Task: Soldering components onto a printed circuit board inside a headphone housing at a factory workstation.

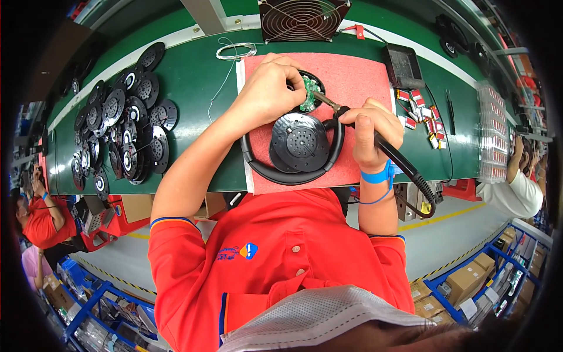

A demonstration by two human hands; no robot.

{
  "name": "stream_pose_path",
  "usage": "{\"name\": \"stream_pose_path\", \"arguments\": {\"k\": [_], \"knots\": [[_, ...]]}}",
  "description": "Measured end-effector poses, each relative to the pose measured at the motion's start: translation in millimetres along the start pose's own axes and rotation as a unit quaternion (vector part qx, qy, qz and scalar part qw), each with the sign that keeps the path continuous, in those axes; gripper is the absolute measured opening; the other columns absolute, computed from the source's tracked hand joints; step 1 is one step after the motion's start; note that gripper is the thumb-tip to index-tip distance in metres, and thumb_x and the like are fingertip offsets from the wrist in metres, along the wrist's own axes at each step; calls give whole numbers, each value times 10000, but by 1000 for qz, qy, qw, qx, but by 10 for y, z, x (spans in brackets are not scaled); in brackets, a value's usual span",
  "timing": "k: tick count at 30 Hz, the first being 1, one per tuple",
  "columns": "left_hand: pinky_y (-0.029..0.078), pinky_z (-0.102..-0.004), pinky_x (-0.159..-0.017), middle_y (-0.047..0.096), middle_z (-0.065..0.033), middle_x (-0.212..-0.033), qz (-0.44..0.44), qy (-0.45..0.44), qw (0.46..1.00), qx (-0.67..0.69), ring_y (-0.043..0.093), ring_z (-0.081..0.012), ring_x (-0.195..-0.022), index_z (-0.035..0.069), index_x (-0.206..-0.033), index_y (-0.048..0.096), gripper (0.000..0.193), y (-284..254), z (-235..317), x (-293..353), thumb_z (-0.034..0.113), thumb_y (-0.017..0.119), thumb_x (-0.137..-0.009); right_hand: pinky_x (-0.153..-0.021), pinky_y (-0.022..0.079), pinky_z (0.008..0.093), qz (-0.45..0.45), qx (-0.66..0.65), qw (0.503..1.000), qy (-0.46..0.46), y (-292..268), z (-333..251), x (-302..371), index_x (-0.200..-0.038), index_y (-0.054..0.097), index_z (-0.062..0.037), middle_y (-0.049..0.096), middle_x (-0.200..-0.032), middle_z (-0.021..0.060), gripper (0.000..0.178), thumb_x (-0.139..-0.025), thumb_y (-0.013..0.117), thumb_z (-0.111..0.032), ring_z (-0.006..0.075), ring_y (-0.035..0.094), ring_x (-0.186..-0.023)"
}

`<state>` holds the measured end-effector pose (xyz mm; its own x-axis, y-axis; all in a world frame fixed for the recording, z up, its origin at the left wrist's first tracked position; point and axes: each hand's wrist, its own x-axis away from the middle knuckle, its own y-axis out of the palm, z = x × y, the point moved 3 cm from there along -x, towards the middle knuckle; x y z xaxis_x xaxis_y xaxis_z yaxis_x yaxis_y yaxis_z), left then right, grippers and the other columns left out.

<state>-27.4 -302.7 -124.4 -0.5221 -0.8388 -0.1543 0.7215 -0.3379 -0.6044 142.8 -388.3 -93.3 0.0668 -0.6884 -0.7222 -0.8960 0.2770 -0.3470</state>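
My right hand grips a soldering iron whose tip reaches down to a green circuit board. The board sits in the open round ear cup of a black headphone. My left hand is closed at the left side of that board, fingertips pinched; what they hold is too small to make out. Nearer to me, the headphone's curved headband loops around a black speaker plate with small holes in its middle. All of this lies on a pink foam mat.
A heap of black speaker plates covers the bench's left. Behind the mat are a wire coil and a fan. To the right lie a black tray, small batteries, tweezers and stacked clear trays. The iron's cord hangs beside my right wrist.
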Motion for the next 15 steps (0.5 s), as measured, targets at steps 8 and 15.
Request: {"name": "stream_pose_path", "arguments": {"k": [8,15], "knots": [[415,-343,-921,659,-88,-1017,4,11,1000,-6,547,-255,-1018,-4,-692,631,70,-17,5,14,58,663,-697,-450,318,288,4,0,1000,4,-13,-11,10,-664,624,29,580,-571,91,298,-883,513,-139,163,452,-474],[430,-353,-899,651,-112,-983,20,34,999,20,542,-288,-1000,3,-704,660,74,-37,-5,32,77,651,-702,-448,309,288,10,-2,1000,0,-25,-6,17,-661,624,28,564,-556,88,306,-887,511,-144,161,444,-471]]}}
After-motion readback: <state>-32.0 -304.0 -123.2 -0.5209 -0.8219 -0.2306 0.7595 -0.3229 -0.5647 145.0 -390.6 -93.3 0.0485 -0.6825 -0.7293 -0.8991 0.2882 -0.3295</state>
